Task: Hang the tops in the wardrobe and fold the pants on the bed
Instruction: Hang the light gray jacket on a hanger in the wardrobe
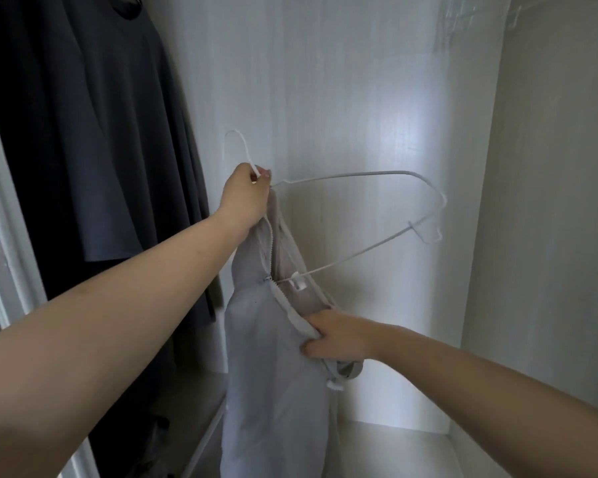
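Observation:
My left hand (pixel 246 196) pinches the neck of a white wire hanger (pixel 387 172) just below its hook, inside the white wardrobe (pixel 359 81). A pale grey zip-up top (pixel 273 367) hangs from the hanger's left side, with one hanger arm threaded into its open zipper. My right hand (pixel 335 338) grips the top's collar edge lower down. The hanger's right shoulder sticks out bare to the right. The hook is in the air, not on any rail.
A dark grey T-shirt (pixel 94 125) hangs at the left of the wardrobe, close beside my left arm. The wardrobe's right side wall (pixel 549 201) and floor shelf (pixel 394 450) bound the space. Clear hangers (pixel 460 19) show faintly at the top right.

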